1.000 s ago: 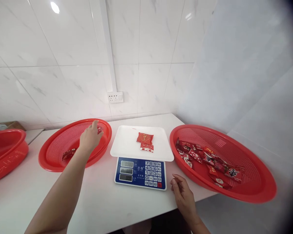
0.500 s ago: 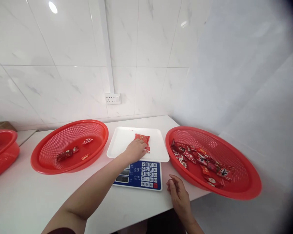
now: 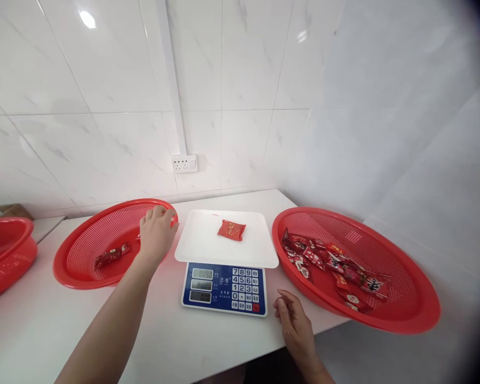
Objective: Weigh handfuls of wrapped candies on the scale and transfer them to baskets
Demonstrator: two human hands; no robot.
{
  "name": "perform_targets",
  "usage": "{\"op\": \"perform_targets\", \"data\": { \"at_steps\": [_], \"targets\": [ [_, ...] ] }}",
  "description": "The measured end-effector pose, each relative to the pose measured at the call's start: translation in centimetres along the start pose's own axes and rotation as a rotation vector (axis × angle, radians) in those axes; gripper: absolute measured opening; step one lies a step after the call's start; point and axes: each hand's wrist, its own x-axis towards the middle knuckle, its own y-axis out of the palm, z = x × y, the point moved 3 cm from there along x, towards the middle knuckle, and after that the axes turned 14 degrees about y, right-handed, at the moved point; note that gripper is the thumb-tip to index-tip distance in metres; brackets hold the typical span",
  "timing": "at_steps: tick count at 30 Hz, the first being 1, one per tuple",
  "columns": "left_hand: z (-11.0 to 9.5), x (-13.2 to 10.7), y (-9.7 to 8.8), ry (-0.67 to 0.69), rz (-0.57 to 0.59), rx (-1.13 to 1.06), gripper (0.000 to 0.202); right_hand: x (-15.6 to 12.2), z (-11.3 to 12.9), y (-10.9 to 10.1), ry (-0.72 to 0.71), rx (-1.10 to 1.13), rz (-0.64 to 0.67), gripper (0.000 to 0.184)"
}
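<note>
My left hand hovers over the right rim of the left red mesh basket, fingers curled down; the small red packet that left the scale tray is hidden under them. A few red packets lie in that basket. One larger red packet lies on the white tray of the blue-faced scale. My right hand rests at the table's front edge beside the scale, fingers loosely bent and apart, holding nothing. The right red mesh basket holds several red packets.
A red basin stands at the far left, with a cardboard box behind it. A wall socket sits above the scale. Tiled walls close the back and right. The right basket overhangs the table's front edge.
My left hand went from the left basket to the scale tray, closed on the small packet there, and has swung back over the left basket. One packet stays on the tray.
</note>
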Motion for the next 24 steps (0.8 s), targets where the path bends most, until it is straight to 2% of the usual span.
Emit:
{"op": "perform_targets", "data": {
  "at_steps": [1,3,6,9,11,14,18,21,24],
  "targets": [
    [0.3,0.2,-0.1,-0.008,-0.01,-0.008,0.023,0.0,0.0,0.0,-0.005,-0.001,0.002,0.044],
    [-0.4,0.7,0.8,0.03,0.019,-0.065,0.024,0.1,-0.1,0.1,-0.016,-0.003,0.009,0.044],
    [-3.6,2.1,4.1,0.119,0.113,-0.168,0.03,0.2,-0.2,0.2,-0.018,-0.005,0.016,0.044],
    [-6.7,3.7,7.4,0.124,0.204,-0.218,0.037,0.2,-0.5,0.1,-0.003,0.008,0.011,0.044],
    [-7.8,4.7,9.0,0.098,0.253,-0.246,0.038,0.2,-0.7,0.1,0.006,0.028,0.003,0.043],
    [-8.2,5.7,10.3,0.058,0.313,-0.324,0.037,0.2,-0.7,0.1,0.008,0.068,-0.003,0.042],
    [-7.8,5.9,10.4,-0.001,0.305,-0.483,0.035,0.1,-0.5,0.1,-0.002,0.077,0.001,0.042],
    [-7.9,4.9,8.9,-0.033,0.213,-0.616,0.032,-0.2,-0.1,-0.2,-0.024,0.097,-0.011,0.039],
    [-8.9,2.3,6.8,-0.018,0.115,-0.749,0.038,-0.7,1.4,-0.9,-0.092,0.21,-0.041,0.03]
  ]
}}
